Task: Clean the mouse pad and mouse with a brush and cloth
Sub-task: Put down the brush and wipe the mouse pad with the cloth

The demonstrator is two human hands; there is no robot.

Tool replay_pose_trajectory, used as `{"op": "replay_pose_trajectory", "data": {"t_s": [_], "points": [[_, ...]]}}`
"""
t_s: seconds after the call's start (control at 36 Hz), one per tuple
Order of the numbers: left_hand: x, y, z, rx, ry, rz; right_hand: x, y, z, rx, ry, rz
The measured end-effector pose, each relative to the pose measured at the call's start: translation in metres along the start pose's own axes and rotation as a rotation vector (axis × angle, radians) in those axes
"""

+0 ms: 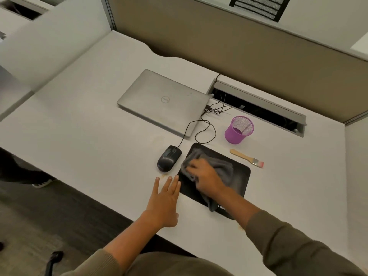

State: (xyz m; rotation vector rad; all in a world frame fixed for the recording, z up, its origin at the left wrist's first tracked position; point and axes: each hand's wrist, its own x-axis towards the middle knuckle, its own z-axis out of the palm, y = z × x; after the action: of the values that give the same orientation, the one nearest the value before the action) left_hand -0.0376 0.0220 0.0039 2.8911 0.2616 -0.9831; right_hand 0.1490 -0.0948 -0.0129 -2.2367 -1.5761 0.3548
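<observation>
A pale grey desk (79, 120) fills most of the frame, bounded at the top by a tan cubicle partition (239, 48); dark carpet shows at lower left, where a black object by the bottom edge is too cut off to identify. Left of centre, the left hand (165, 200) lies flat on the desk with fingers straight and spread, gripping nothing, its fingertips just at the left edge of the mouse pad (242, 180). Above it sits the black wired mouse (168, 158), on the desk just beside the pad's upper left corner, not on it. Its cable (207, 126) loops up to a closed silver laptop (161, 100) in the centre. The right hand (205, 176) presses down on a crumpled grey cloth (223, 166) on the black pad; the hand hides much of the cloth, and whether the fingers are clenched in the fabric or merely flat on it is unclear. White lettering on the pad's near edge is partly covered by cloth and forearm. Right of the pad, a wooden-handled brush (246, 157) lies untouched on the desk, apart from the pad, bristles slightly blurred. Above it stands a purple mesh cup (238, 130), and behind that an open cable trough (256, 106) with a dark interior.
</observation>
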Motion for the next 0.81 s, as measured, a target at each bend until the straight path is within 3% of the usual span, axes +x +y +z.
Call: {"op": "replay_pose_trajectory", "data": {"t_s": [0.06,0.08,0.17,0.19,0.31,0.36,0.47,0.5,0.58,0.64,0.69,0.75,0.81], "points": [[-0.001,0.001,-0.002,0.007,-0.002,-0.003,-0.01,0.001,-0.002,-0.017,-0.106,-0.164],[-0.001,0.001,-0.003,0.01,-0.007,0.0,-0.008,0.012,-0.007,-0.045,-0.084,-0.138],[0.0,0.0,-0.003,0.014,-0.012,0.004,0.0,0.038,-0.014,-0.022,0.119,0.265],[-0.001,0.0,-0.003,0.009,-0.018,0.003,-0.001,0.034,-0.011,-0.022,0.154,0.314],[0.0,-0.001,-0.002,0.019,-0.011,0.005,-0.025,-0.004,0.006,0.013,-0.091,-0.16],[0.001,-0.001,-0.003,0.024,-0.017,0.008,-0.026,0.009,-0.001,-0.031,-0.119,-0.226],[0.001,-0.001,-0.003,0.024,-0.021,0.004,-0.017,0.036,-0.009,-0.058,0.133,0.254],[0.001,-0.001,-0.003,0.021,-0.022,0.003,-0.016,0.028,-0.004,-0.058,0.149,0.299],[0.001,0.001,-0.003,0.053,-0.023,0.007,-0.021,-0.003,0.017,-0.056,-0.023,-0.109],[0.002,0.002,-0.004,0.076,-0.03,0.009,-0.017,0.0,0.013,-0.075,-0.058,-0.212],[0.003,0.002,-0.006,0.075,-0.04,0.005,-0.003,0.016,0.003,-0.084,0.077,-0.01],[0.003,0.002,-0.007,0.072,-0.044,0.004,0.014,0.025,-0.006,-0.046,0.224,0.359],[0.003,0.003,-0.007,0.077,-0.043,0.006,0.027,0.013,-0.005,-0.056,0.206,0.401]]}}
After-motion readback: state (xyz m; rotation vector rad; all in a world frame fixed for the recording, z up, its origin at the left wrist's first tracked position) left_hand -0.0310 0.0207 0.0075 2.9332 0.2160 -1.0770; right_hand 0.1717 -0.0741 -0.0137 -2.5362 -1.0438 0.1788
